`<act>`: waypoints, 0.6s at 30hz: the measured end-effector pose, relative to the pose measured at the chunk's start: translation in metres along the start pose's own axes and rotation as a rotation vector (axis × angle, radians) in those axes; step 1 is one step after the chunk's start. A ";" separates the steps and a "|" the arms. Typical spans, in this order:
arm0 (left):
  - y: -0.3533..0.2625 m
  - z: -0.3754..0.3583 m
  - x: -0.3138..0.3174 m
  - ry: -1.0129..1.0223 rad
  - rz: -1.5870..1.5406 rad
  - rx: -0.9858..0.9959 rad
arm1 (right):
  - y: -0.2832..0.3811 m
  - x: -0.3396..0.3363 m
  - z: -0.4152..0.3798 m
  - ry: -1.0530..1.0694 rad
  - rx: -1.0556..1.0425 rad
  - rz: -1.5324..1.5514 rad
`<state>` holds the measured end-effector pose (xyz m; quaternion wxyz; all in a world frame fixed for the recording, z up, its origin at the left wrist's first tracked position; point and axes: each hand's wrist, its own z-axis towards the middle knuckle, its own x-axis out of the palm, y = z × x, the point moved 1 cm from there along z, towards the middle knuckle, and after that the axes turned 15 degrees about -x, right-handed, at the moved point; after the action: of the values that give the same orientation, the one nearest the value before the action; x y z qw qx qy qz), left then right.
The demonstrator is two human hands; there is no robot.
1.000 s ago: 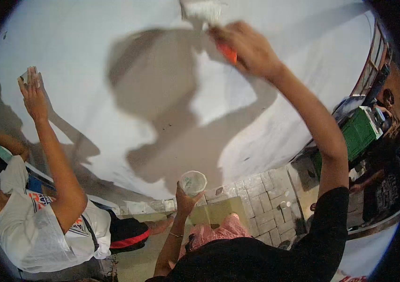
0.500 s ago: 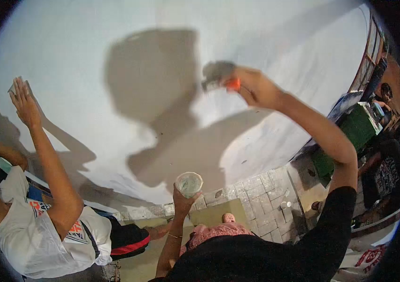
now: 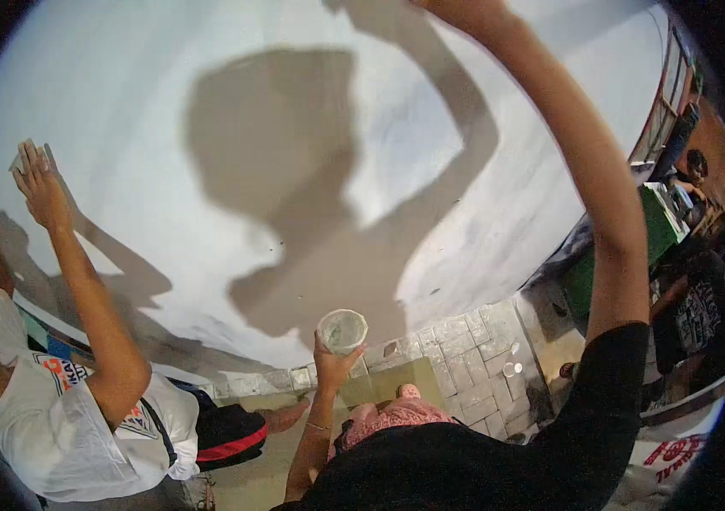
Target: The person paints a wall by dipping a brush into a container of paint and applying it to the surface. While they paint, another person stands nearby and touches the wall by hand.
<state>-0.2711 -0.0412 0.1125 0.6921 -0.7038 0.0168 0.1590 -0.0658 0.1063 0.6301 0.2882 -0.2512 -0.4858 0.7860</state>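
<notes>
My left hand (image 3: 334, 364) is wrapped round a pale cup (image 3: 344, 332), held upright in front of the wall's foot; its inside looks greyish white. My right hand (image 3: 469, 15) is raised high against the white wall (image 3: 431, 255). The top edge of the view cuts off its fingers, so anything in them is hidden. Its shadow falls on the wall beside the large shadow of my head.
A person in a white shirt (image 3: 56, 443) on the left presses a hand (image 3: 43, 192) to the wall with a small piece under the fingers. A black and red bag (image 3: 230, 439) is beside them. Pale paving (image 3: 473, 366) lies below. A green table (image 3: 580, 289) and other people are at right.
My right hand has swept up the wall to the top edge, taking the blurred orange-handled tool it held out of sight. My left hand and the cup have hardly moved.
</notes>
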 end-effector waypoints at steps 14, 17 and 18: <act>0.048 0.006 0.021 0.307 -0.170 -0.207 | 0.317 -0.027 -0.128 0.495 0.618 0.704; 0.035 -0.002 0.029 0.442 -0.801 -0.487 | 0.359 -0.052 -0.136 0.522 0.797 0.788; 0.034 -0.003 0.032 0.468 -0.991 -0.560 | 0.370 -0.061 -0.131 0.476 0.845 0.771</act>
<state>-0.2486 -0.0397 0.0714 0.4504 -0.7994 -0.2033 -0.3417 -0.0113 0.0111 0.2479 0.1584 -0.4414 0.0706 0.8804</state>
